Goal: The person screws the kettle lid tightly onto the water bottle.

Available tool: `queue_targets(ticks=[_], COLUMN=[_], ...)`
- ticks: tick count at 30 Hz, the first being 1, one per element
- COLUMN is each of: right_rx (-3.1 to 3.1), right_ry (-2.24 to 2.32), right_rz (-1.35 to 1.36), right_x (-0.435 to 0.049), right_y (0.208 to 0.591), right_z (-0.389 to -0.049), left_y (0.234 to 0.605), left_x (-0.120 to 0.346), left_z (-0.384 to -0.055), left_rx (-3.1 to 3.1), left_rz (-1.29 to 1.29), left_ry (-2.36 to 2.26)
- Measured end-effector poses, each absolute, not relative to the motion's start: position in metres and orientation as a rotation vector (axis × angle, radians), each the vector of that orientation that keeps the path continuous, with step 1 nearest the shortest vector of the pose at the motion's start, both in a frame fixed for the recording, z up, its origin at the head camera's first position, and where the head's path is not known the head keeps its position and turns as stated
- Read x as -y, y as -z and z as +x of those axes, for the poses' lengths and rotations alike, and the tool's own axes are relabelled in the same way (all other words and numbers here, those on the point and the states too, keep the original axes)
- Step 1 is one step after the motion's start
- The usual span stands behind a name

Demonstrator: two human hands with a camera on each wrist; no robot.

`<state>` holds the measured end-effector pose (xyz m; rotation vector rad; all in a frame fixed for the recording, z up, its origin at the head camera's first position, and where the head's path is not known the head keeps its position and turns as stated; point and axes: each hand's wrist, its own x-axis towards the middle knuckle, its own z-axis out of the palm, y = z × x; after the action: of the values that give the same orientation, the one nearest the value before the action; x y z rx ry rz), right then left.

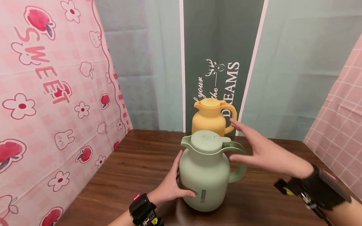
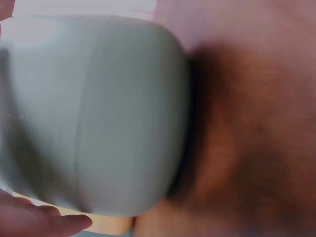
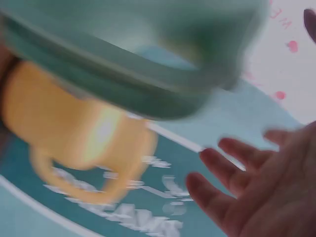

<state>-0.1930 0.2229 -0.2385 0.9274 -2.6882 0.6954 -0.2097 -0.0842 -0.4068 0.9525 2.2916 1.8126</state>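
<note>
A light green thermal jug [image 1: 205,175] with a spout, lid and looped handle stands upright on the brown wooden table [image 1: 133,169]. My left hand [image 1: 169,185] is at its left side, thumb spread across the front and fingers stretched along the far side; whether it presses on the jug is hard to tell. Beside the green handle [image 1: 240,169] is my right hand [image 1: 264,153], fingers extended and thumb apart, holding nothing. In the right wrist view its fingers [image 3: 222,197] are spread below the blurred green jug. A yellow jug [image 1: 209,119] stands behind, partly hidden.
Pink printed cloth [image 1: 56,94] hangs on the left, and pink checked cloth [image 1: 336,113] on the right. A blue-green curtain [image 1: 141,78] with a dark lettered panel [image 1: 220,31] closes off the back. Both wrists carry black strapped devices.
</note>
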Motion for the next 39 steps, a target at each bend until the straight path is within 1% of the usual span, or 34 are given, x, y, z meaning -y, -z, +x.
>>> queue_targets(ticks=[4, 8, 12, 15, 17, 20, 25, 30, 34, 39], right_rx=[2.645, 2.684, 2.786, 2.880, 2.908, 2.932, 2.868, 2.840, 2.840, 2.810], right_ry=[-0.864, -1.024, -1.165, -1.367, -1.496, -1.689, -1.850, -1.766, -1.686, -1.786], right_rz=[0.787, 0.645, 0.596, 0.572, 0.560, 0.479, 0.393, 0.395, 0.444, 0.456], right_x=[-0.245, -0.255, -0.251, -0.242, -0.237, -0.227, -0.212, -0.207, -0.207, -0.202], right_y=[0.283, 0.328, 0.370, 0.391, 0.402, 0.413, 0.422, 0.425, 0.425, 0.421], right_z=[-0.187, -0.181, -0.170, -0.162, -0.157, -0.152, -0.151, -0.154, -0.158, -0.168], left_y=[0.414, 0.417, 0.416, 0.414, 0.413, 0.417, 0.426, 0.428, 0.427, 0.426], left_x=[0.090, 0.091, 0.090, 0.088, 0.087, 0.084, 0.080, 0.078, 0.078, 0.080], left_z=[-0.203, -0.194, -0.178, -0.166, -0.159, -0.152, -0.150, -0.159, -0.165, -0.169], left_rx=[-2.305, -2.321, -2.371, -2.372, -2.368, -2.397, -2.545, -2.590, -2.522, -2.486], left_rz=[0.898, 0.831, 0.653, 0.520, 0.478, 0.483, 0.567, 0.611, 0.554, 0.529], left_ry=[-1.776, -1.765, -1.772, -1.788, -1.790, -1.768, -1.690, -1.698, -1.744, -1.801])
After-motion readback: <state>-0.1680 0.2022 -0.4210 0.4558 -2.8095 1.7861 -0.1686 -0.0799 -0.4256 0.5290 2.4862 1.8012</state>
